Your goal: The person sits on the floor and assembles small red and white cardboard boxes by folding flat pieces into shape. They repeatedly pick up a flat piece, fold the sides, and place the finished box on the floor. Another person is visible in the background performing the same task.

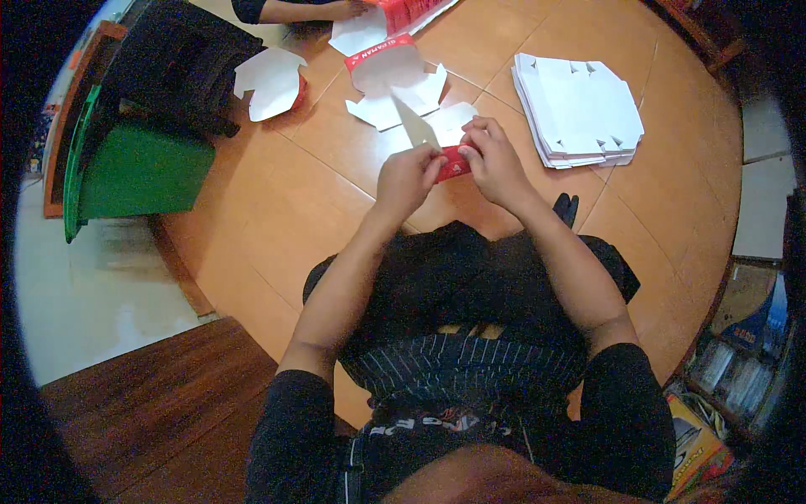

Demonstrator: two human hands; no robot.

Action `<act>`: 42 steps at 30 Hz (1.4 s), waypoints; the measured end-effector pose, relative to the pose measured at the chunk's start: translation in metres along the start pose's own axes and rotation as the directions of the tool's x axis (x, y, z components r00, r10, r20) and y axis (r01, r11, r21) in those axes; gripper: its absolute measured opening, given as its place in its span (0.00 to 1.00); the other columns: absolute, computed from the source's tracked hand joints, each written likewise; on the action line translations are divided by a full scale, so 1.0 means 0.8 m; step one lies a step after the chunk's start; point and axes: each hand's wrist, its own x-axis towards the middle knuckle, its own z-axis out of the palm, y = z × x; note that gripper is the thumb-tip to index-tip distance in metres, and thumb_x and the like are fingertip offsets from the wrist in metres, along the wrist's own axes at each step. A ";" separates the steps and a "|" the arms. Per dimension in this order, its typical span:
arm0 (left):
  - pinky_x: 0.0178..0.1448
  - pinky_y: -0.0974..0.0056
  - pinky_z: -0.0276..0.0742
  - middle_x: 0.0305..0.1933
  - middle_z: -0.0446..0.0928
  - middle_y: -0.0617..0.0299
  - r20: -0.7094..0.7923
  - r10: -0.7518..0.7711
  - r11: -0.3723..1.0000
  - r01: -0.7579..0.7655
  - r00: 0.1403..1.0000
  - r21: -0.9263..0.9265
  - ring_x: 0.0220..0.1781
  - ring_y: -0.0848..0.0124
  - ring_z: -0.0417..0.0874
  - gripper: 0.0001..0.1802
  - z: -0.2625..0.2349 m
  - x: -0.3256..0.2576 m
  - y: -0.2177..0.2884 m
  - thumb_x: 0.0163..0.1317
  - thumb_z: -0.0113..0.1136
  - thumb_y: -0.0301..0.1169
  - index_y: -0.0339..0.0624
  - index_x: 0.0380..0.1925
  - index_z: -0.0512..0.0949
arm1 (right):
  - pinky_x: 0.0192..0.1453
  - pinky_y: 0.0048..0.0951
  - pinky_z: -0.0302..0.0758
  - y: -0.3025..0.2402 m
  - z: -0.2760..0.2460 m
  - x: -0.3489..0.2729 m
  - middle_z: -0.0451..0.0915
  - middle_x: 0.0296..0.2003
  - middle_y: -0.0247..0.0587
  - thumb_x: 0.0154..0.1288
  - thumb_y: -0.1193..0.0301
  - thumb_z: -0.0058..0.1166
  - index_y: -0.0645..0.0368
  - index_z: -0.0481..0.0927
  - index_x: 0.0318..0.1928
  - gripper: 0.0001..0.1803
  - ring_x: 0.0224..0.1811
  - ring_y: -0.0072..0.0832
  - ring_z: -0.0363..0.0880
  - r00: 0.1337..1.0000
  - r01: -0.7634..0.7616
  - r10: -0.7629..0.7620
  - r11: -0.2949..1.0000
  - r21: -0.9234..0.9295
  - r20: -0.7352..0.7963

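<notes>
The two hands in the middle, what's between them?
A red piece of cardboard lies between the left hand and the right hand, held by both, in the head view.

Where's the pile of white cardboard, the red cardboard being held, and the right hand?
Stack of flat white cardboard blanks [579, 107]: head view, middle of its top face.
Red cardboard piece [454, 165]: head view, its visible red face.
Right hand [497, 166]: head view, back of the hand.

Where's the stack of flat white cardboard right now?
In the head view, the white cardboard stack lies at upper right on the orange tiled floor, ahead and to the right of the right hand.
</notes>
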 end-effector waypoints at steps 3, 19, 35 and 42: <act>0.37 0.57 0.77 0.36 0.82 0.49 -0.128 -0.087 0.963 0.051 0.988 -0.264 0.35 0.58 0.83 0.17 -0.001 0.003 0.024 0.64 0.64 0.35 0.41 0.51 0.77 | 0.58 0.41 0.73 -0.008 -0.008 0.013 0.78 0.44 0.50 0.58 0.73 0.63 0.61 0.83 0.36 0.06 0.51 0.47 0.76 0.979 -0.147 0.150 0.989 0.036 -0.137; 0.64 0.64 0.68 0.56 0.76 0.58 -0.091 -0.424 0.616 0.214 0.901 -0.758 0.57 0.69 0.76 0.21 -0.047 0.027 -0.002 0.67 0.51 0.28 0.37 0.60 0.69 | 0.76 0.38 0.54 0.045 -0.042 0.044 0.71 0.63 0.50 0.72 0.54 0.54 0.63 0.73 0.63 0.29 0.70 0.40 0.63 0.879 -0.365 0.474 0.740 0.565 -0.053; 0.57 0.58 0.78 0.55 0.76 0.56 -0.085 -0.473 0.264 0.050 0.877 -0.963 0.54 0.64 0.79 0.34 -0.028 0.022 0.001 0.63 0.66 0.51 0.37 0.58 0.71 | 0.64 0.27 0.69 0.031 -0.024 0.021 0.77 0.57 0.38 0.72 0.58 0.50 0.61 0.74 0.57 0.22 0.60 0.29 0.74 0.752 -0.545 0.522 0.150 0.825 0.402; 0.58 0.57 0.77 0.52 0.78 0.57 -0.044 -0.296 0.584 0.144 0.954 -0.799 0.52 0.62 0.79 0.29 -0.047 0.019 -0.012 0.68 0.55 0.56 0.49 0.60 0.74 | 0.70 0.30 0.63 0.004 -0.038 0.031 0.70 0.64 0.42 0.69 0.57 0.56 0.62 0.72 0.62 0.28 0.67 0.32 0.66 0.899 -0.404 0.328 0.370 0.837 0.290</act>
